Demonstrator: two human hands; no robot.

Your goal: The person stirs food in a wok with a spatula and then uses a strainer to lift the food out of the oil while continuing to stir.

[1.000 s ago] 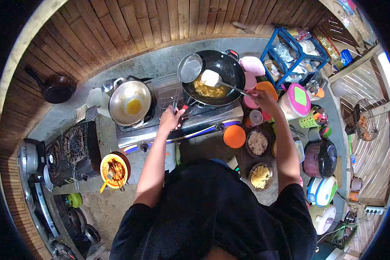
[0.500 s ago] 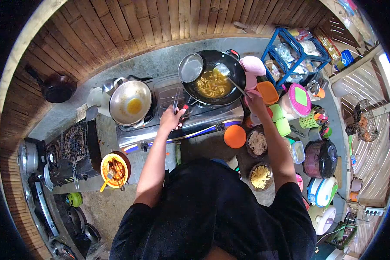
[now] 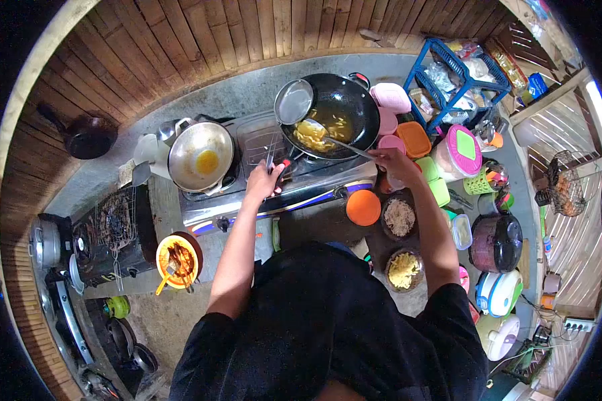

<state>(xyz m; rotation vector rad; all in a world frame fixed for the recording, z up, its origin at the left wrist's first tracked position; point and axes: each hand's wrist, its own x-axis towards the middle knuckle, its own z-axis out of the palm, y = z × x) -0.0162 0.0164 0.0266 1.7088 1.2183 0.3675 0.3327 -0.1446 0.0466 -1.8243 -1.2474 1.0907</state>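
My left hand [image 3: 264,179] is closed around the handle of a round mesh strainer [image 3: 294,102]. The strainer's basket is over the left rim of a black wok [image 3: 362,113]. My right hand [image 3: 391,162] grips the handle of a metal spatula [image 3: 350,148], whose head dips into the wok. Yellow-brown fried strips [image 3: 310,136] are bunched by that head near the front left, in brownish oil. A few loose strips float farther right. The wok sits on the right burner of a gas stove [image 3: 281,190].
A lighter pan with a little oil [image 3: 180,157] sits on the left burner. Right of the wok are an orange lid [image 3: 363,208], bowls of shredded food [image 3: 399,218] and pale yellow strips [image 3: 403,271], and plastic containers [image 3: 437,192]. An orange bowl with dark sauce [image 3: 164,254] is at left.
The spatula's head has moved from the back of the wok toward the front left, gathering the strips there. My right hand has lowered slightly. My left hand and the strainer have barely moved.
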